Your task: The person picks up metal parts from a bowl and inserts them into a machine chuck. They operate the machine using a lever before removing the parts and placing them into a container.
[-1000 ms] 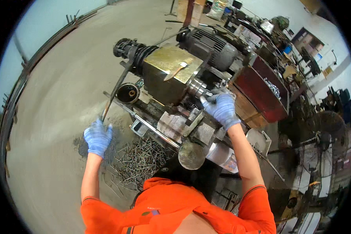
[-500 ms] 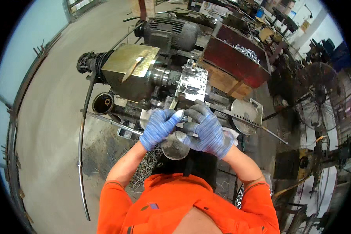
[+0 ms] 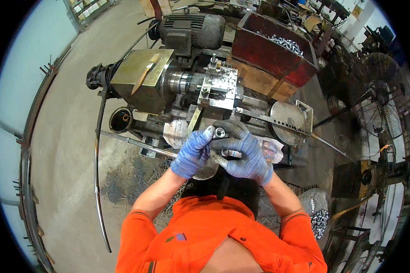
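Both my hands wear blue-grey knit gloves with darkened fingers. Between them is a small hollow metal part [image 3: 219, 133], its round open end facing up. My left hand [image 3: 192, 154] is closed, thumb and fingertips pinching the part's left side. Curled around its right side are the fingers of my right hand [image 3: 244, 157]. Lower in that hand, a second shiny metal piece [image 3: 233, 154] shows partly between the fingers; the rest is hidden. Just beyond the hands stands a greasy lathe-like machine, with a metal tool block [image 3: 221, 88] and a round chuck [image 3: 180, 83].
A wooden-handled brush [image 3: 143, 78] lies on the machine's headstock cover. Behind stand a motor [image 3: 193, 32] and a dark red bin [image 3: 273, 50] of metal parts. A long rod [image 3: 139, 144] juts left. At right are a basket of parts [image 3: 319, 218] and a fan [image 3: 380, 95].
The metal part, mostly covered by my fingers before, now shows its open end upward. My hands have shifted slightly, and the second piece has come into sight. The whole view has tilted a little.
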Motion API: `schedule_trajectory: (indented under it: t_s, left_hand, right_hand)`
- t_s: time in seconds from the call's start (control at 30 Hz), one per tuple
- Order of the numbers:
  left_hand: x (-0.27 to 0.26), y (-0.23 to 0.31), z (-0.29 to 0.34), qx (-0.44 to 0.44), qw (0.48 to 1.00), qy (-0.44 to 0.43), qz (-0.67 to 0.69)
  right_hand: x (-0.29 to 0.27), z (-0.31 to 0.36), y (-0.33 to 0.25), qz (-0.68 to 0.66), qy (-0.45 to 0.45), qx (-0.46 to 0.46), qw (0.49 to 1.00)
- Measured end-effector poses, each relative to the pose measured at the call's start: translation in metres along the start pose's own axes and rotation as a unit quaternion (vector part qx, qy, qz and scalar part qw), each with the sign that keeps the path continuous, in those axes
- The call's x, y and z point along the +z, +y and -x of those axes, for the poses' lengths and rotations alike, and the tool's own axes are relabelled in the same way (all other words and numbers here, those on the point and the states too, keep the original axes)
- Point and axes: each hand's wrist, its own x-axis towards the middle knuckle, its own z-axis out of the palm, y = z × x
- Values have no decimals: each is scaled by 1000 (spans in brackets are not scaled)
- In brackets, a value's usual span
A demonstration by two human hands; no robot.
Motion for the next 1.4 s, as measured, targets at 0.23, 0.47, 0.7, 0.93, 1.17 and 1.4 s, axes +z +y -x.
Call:
schedule_trajectory:
  t_s: [0.23,0.47,0.7,0.93,1.17,1.4]
  left_hand:
    - [22,-13,0,-11,995,-68,78]
    - [29,-12,-4,-10,1000,-16,16]
    - [-8,-28,-10,-53,998,-20,30]
    - [-4,-12,-12,-50,995,-87,24]
    - [-6,-13,-10,22,997,-2,-75]
    - [-27,36,22,28,971,76,-224]
  right_hand:
    - [3,15,16,-27,48,14,998]
    - [-1,13,23,-4,45,13,999]
    - [2,15,27,10,1,54,998]
    - [7,15,31,-9,36,29,999]
    - [5,7,21,33,41,21,998]
    - [-26,-10,51,111,36,-19,993]
